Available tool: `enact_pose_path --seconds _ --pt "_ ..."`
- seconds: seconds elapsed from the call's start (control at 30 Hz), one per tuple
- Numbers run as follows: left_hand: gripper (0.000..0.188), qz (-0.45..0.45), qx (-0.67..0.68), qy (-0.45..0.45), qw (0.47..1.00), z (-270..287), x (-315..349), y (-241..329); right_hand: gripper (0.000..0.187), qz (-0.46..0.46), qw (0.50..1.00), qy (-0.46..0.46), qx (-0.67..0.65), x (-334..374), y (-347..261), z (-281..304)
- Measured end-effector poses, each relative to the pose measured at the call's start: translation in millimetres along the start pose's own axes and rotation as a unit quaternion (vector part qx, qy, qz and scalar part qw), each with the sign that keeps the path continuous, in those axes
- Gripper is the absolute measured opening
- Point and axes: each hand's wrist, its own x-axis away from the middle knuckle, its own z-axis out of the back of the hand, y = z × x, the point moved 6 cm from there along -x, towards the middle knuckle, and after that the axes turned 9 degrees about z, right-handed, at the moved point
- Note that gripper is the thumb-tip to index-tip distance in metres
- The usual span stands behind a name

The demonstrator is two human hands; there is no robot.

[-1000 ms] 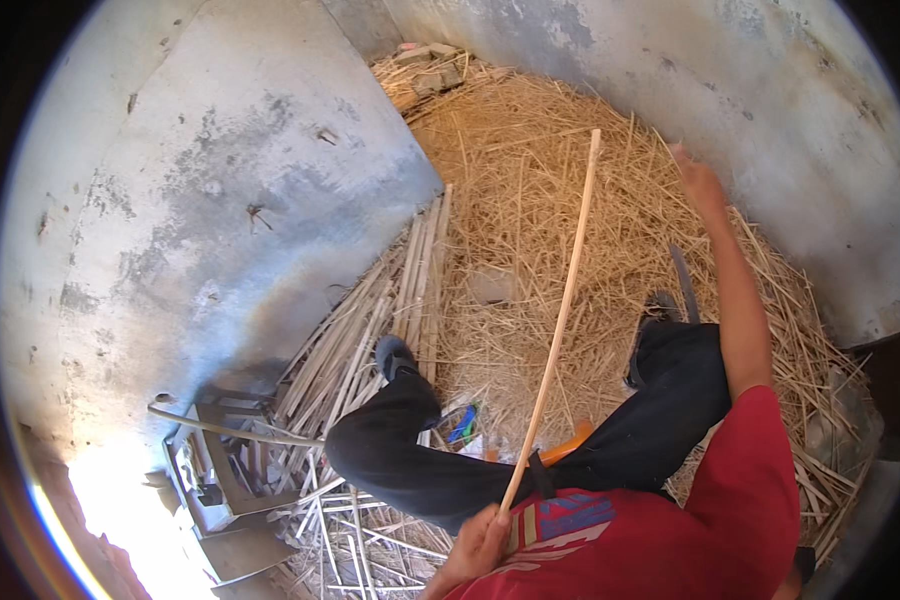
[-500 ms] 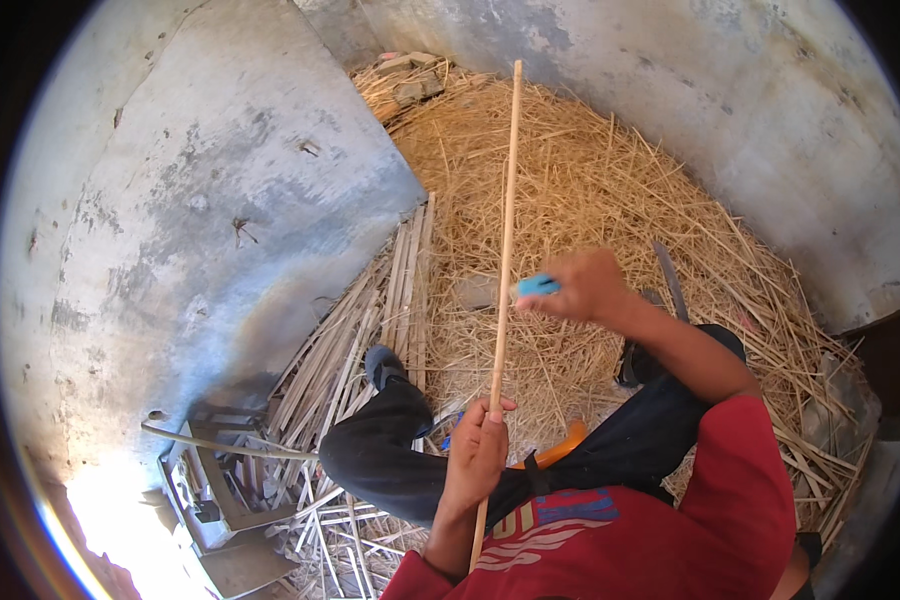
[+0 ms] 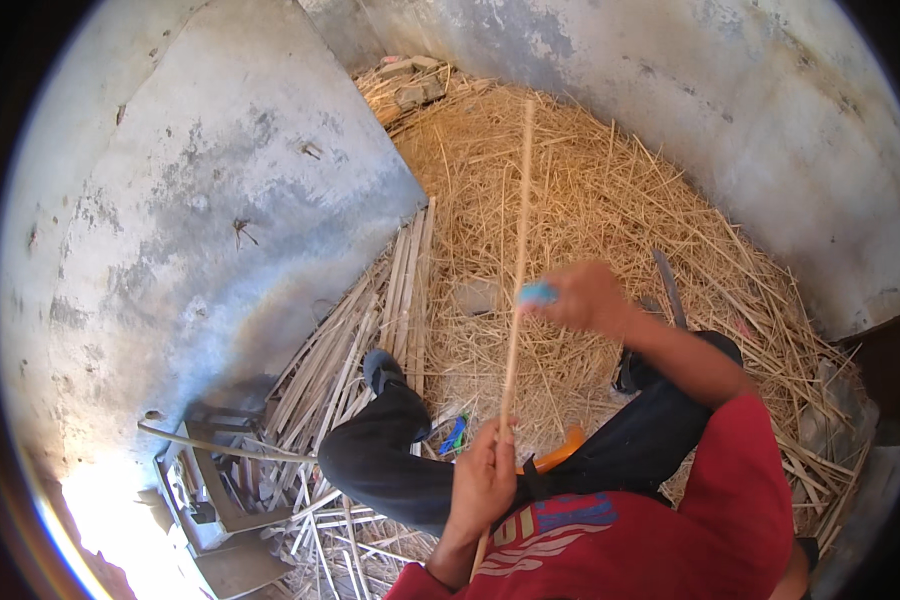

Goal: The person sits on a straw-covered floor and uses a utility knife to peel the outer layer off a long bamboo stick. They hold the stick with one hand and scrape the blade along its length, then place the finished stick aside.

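Observation:
A long, thin pale stick [image 3: 522,230], perhaps bamboo, stands upright in front of me, its upper part smeared by motion. My left hand [image 3: 484,480] is closed around its lower part, near my lap. My right hand [image 3: 588,298] is closed on a small blue object [image 3: 538,293] and holds it against or right beside the middle of the stick. Motion blurs the blue object, so its kind cannot be told.
Straw-like shavings [image 3: 580,180] cover the floor. Pale strips [image 3: 402,300] lie left of my legs. A long dark blade [image 3: 670,285] rests at right. An orange object [image 3: 562,450] and a blue-green item [image 3: 455,436] lie near my lap. A metal frame [image 3: 215,490] stands at lower left.
The stick's upper end has swung slightly right and dropped. My left hand has shifted a little down and right. My right hand with the blue object has moved slightly down.

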Motion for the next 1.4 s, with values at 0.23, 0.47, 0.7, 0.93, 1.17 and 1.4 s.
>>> enact_pose_path --seconds 0.23,0.47,0.7,0.93,1.17,1.4 --pt "0.028 -0.085 -0.087 0.094 0.988 11 1 16 0.067 -0.024 1.0 0.003 0.005 -12 17 3" --pt "0.034 -0.076 -0.128 0.122 0.981 16 6 14 0.072 0.092 0.994 -0.042 -0.043 5 -47 -12" --pt "0.034 -0.076 -0.15 0.106 0.98 20 1 25 0.068 0.147 0.986 0.08 -0.015 -24 -18 -4" --pt "0.032 -0.014 -0.076 0.075 0.994 13 4 5 0.068 0.012 1.0 -0.003 -0.002 -16 25 -25" --pt "0.032 0.078 0.169 -0.042 0.982 12 -4 1 0.064 0.125 0.991 0.034 -0.03 -21 -24 9" --pt "0.032 0.112 0.238 -0.074 0.962 2 16 -10 0.063 -0.126 0.988 -0.076 0.041 -31 61 -17"
